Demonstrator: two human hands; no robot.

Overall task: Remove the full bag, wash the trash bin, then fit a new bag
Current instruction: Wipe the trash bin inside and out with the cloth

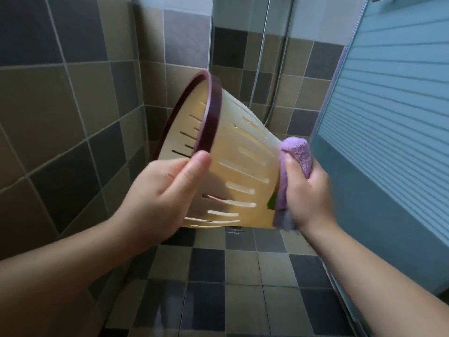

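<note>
Two bare arms show, with no sleeves on them. The left hand (167, 190) and the right hand (308, 193) wear no gloves, rings or watch. The nails are short and plain. The right hand looks a bit blurry.

We stood in a home bathroom's shower corner: tiled walls (73, 98) at nine o'clock, a shower hose (261, 52) at twelve, checkered wet floor tiles (238, 276) at six.
</note>
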